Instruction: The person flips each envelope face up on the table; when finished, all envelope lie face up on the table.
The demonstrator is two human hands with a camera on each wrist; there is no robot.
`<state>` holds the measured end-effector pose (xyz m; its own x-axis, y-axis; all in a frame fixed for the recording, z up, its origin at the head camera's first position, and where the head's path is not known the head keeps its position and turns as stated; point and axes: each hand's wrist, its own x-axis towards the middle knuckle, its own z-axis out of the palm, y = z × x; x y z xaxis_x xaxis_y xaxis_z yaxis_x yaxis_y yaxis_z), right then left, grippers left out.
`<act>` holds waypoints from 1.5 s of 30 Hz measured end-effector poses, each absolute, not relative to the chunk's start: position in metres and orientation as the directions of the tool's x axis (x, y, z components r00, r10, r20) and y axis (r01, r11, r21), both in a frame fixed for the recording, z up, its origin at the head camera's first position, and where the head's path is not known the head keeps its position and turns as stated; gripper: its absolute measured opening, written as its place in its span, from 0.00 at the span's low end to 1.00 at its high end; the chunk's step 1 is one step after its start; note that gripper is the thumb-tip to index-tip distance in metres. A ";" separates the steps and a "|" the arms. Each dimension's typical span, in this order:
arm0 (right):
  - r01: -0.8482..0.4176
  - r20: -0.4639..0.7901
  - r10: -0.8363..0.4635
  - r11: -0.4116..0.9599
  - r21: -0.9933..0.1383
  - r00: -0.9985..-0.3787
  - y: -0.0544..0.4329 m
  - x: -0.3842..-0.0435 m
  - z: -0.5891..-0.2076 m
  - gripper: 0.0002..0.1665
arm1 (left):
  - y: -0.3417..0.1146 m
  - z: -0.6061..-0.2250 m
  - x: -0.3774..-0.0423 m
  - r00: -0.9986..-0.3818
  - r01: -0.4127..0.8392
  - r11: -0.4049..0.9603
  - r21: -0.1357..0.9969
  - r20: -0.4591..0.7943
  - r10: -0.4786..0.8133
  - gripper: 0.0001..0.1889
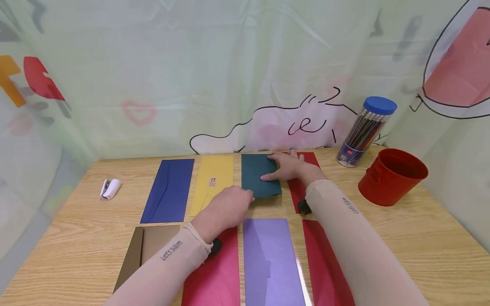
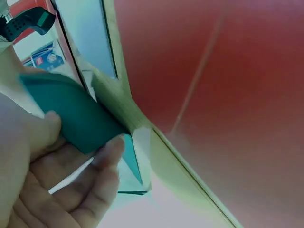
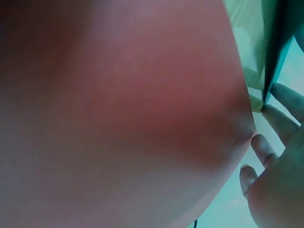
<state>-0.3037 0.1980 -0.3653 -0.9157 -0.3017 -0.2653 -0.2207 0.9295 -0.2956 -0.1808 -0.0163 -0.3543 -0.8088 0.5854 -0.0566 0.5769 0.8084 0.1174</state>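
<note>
A dark green envelope lies in the back row of envelopes, its near edge bent up from the wooden table. My left hand pinches its near left corner; in the left wrist view, thumb and fingers hold the curled green paper. Across the envelope's right side rests my right hand, fingers spread and thumb on the paper. Its wrist and sleeve partly cover a red envelope. To the left of the green one is a yellow envelope with a small printed mark.
A blue envelope lies farther left, near a white stapler. Brown, pink, purple and red envelopes form the front row, partly under my forearms. A pencil tub and red bucket stand right.
</note>
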 end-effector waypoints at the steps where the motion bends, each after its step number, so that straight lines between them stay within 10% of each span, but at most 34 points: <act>1: -0.226 -0.259 -0.308 0.926 -0.302 -0.915 0.198 -0.304 -0.366 0.55 | -0.017 -0.354 -0.181 -0.815 0.563 0.811 0.159 -0.057 0.577 0.16; 8: -0.167 -0.170 -0.323 0.792 -0.587 -0.931 0.197 -0.303 -0.358 0.49 | -0.024 -0.353 -0.181 -0.798 0.574 0.724 0.381 0.065 0.599 0.46; 16: -0.034 -0.168 -0.372 0.479 -0.877 -0.913 0.189 -0.299 -0.347 0.49 | -0.033 -0.352 -0.178 -0.794 0.558 0.551 0.621 0.207 0.572 0.40; 25: -0.094 -0.146 -0.409 0.512 -0.854 -0.901 0.195 -0.298 -0.351 0.51 | -0.040 -0.353 -0.176 -0.888 0.366 0.425 0.828 0.173 0.427 0.44; 34: -0.191 -0.107 -0.395 0.643 -0.742 -0.913 0.202 -0.301 -0.364 0.63 | -0.039 -0.354 -0.177 -0.975 0.201 0.696 0.690 0.069 0.213 0.48; 45: -0.193 -0.174 -0.313 0.851 -0.489 -0.934 0.193 -0.311 -0.363 0.61 | -0.030 -0.354 -0.177 -0.945 0.213 0.803 0.556 -0.090 0.313 0.36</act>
